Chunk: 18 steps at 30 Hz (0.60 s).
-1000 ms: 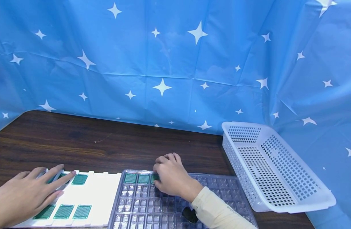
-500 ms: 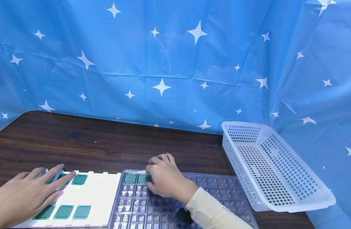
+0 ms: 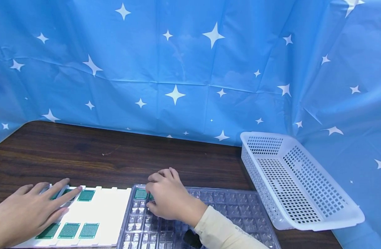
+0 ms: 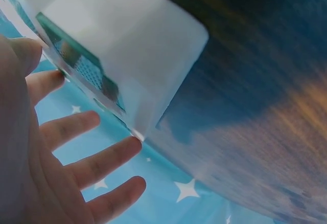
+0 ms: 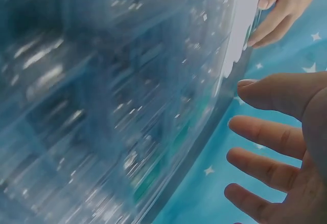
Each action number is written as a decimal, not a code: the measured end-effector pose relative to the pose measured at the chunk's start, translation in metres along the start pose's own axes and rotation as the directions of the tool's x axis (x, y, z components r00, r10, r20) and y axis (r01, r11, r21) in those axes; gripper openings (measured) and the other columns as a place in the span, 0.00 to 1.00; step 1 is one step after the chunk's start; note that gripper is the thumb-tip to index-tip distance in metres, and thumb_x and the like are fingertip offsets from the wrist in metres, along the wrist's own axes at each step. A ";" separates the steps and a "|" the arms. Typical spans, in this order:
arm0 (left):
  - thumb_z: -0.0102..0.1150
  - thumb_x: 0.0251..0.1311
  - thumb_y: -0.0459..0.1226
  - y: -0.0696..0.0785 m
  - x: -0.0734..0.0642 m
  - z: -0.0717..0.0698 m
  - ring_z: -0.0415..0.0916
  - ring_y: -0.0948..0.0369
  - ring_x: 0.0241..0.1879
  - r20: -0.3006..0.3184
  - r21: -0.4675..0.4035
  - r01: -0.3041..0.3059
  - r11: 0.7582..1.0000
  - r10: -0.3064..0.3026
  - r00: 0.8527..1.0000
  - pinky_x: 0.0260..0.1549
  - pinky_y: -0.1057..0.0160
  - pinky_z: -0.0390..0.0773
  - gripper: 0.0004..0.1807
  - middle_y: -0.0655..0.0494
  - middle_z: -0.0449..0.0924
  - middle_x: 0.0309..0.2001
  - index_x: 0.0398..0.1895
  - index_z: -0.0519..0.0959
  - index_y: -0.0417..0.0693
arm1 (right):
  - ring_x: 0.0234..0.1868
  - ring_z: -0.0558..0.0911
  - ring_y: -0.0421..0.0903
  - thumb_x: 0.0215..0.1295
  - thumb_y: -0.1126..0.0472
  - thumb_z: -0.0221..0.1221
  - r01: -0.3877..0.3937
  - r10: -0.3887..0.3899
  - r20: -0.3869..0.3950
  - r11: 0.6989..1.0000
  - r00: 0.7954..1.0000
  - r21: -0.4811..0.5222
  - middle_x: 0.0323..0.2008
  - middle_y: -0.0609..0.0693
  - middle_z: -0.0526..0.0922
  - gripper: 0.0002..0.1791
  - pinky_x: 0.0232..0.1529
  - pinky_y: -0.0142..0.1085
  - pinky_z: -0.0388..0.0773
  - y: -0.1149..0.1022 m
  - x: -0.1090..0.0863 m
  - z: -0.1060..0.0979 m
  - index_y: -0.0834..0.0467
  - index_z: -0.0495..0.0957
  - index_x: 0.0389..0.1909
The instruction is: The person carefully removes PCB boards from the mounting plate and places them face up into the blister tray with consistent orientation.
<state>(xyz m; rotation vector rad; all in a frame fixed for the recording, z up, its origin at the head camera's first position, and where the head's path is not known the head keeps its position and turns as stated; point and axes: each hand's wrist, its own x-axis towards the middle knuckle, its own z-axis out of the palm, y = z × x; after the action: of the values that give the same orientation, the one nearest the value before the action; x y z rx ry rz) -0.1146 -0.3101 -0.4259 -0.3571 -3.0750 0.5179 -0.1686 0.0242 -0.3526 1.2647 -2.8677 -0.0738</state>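
Observation:
My left hand [image 3: 31, 211] rests with fingers spread on a white board [image 3: 111, 214] at the lower left of the head view. Green perforated circuit boards [image 3: 89, 230] lie on it in two rows, some partly under that hand. In the left wrist view its fingers [image 4: 104, 160] reach the white board's edge. My right hand [image 3: 170, 197] hovers over the far left of a clear compartment tray [image 3: 174, 238], beside a green circuit board [image 3: 140, 193] in the far row. The right wrist view has its fingers [image 5: 263, 168] apart, holding nothing. Green boards [image 5: 148, 183] line the tray's edge there.
A white perforated basket [image 3: 289, 180] stands right of the tray. Behind the dark wooden table [image 3: 131, 155] hangs a blue curtain [image 3: 190, 62] with white stars. A black object [image 3: 191, 238] sits by my right wrist, above the tray.
My right hand has moved left along the tray's far row, from around the third circuit board to the second, which it now partly covers. The left hand stays still.

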 end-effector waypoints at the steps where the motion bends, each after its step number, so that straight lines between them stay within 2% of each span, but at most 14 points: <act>1: 0.53 0.61 0.63 0.000 0.000 0.000 0.77 0.39 0.50 0.003 0.002 -0.001 1.000 0.001 1.000 0.48 0.29 0.71 0.33 0.41 0.73 0.63 0.68 0.70 0.62 | 0.66 0.69 0.48 0.66 0.47 0.61 0.008 -0.008 -0.002 1.000 1.000 0.000 0.64 0.43 0.74 0.13 0.73 0.54 0.60 -0.002 0.000 0.000 0.44 0.82 0.49; 13: 0.56 0.60 0.62 0.001 -0.001 -0.002 0.78 0.43 0.47 -0.028 0.030 -0.010 0.999 0.011 1.000 0.47 0.31 0.73 0.33 0.44 0.76 0.60 0.66 0.71 0.62 | 0.67 0.69 0.47 0.67 0.45 0.59 0.083 -0.083 0.000 0.996 0.997 -0.034 0.65 0.41 0.73 0.13 0.73 0.54 0.61 -0.021 0.004 -0.004 0.41 0.82 0.49; 18: 0.55 0.60 0.63 0.000 0.001 0.000 0.77 0.42 0.48 -0.020 0.026 -0.005 1.000 0.006 1.000 0.48 0.30 0.72 0.33 0.43 0.76 0.61 0.67 0.71 0.63 | 0.67 0.69 0.46 0.66 0.47 0.59 0.101 -0.101 -0.009 0.994 0.995 -0.053 0.64 0.40 0.74 0.11 0.72 0.53 0.62 -0.029 0.006 -0.005 0.41 0.82 0.47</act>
<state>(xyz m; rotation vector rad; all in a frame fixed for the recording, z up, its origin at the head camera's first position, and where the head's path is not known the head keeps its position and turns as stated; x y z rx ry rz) -0.1154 -0.3102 -0.4261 -0.3679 -3.0463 0.5499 -0.1517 0.0000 -0.3485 1.3947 -2.7714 -0.1404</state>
